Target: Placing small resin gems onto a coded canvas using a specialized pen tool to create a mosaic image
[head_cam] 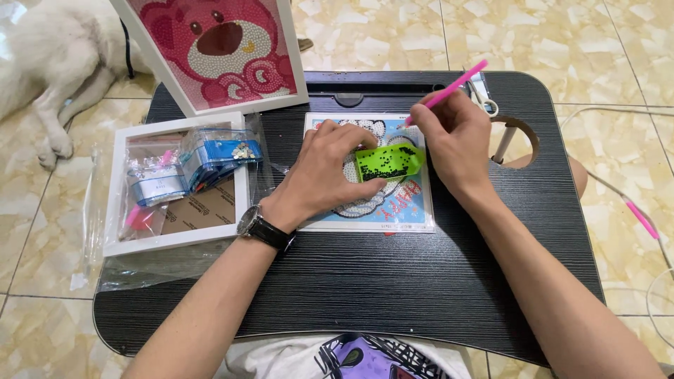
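A diamond-painting canvas (pixel 411 200) lies flat on the black lap table (pixel 393 281). My left hand (pixel 326 172) rests on the canvas and grips a small green tray (pixel 387 161) full of tiny dark beads. My right hand (pixel 456 137) holds a pink applicator pen (pixel 453 85) like a pencil, its tip pointing down toward the tray's right end. A black wristwatch (pixel 263 228) sits on my left wrist.
A white frame (pixel 175 238) at the left holds plastic bags of bead packets (pixel 210 158). A finished pink bear picture (pixel 217 49) leans at the back. A round cup hole (pixel 516 144) is at the table's right. A white dog (pixel 56 63) lies on the tiled floor; a cable (pixel 642 217) runs at the right.
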